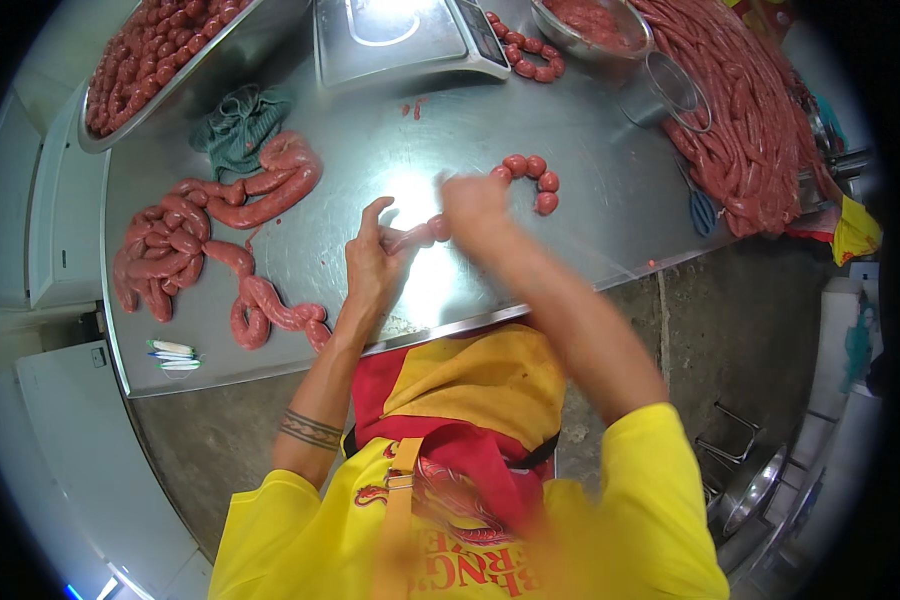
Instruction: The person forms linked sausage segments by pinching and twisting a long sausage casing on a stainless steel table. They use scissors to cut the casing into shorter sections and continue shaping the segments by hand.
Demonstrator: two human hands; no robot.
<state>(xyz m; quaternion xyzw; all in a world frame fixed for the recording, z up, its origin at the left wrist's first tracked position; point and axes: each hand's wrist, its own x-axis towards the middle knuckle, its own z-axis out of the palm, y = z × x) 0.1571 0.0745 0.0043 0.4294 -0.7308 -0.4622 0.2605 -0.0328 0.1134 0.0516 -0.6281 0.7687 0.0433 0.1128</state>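
Observation:
A long raw red sausage rope [225, 215] lies coiled on the steel table [590, 210], running from the left pile to my hands. My left hand [372, 262] pinches the sausage near a short link [420, 236] at the table's middle. My right hand [475, 205], blurred by motion, grips the same rope just right of that link. Past it, a curved string of small round links [535, 178] lies on the table.
A steel tray of links [155, 50] sits back left, a scale [405, 40] at the back centre, a bowl of meat [590, 25] and a big sausage heap [745, 130] on the right. A green cloth [238, 125], blue scissors [700, 205] and small pens [170, 355] lie about.

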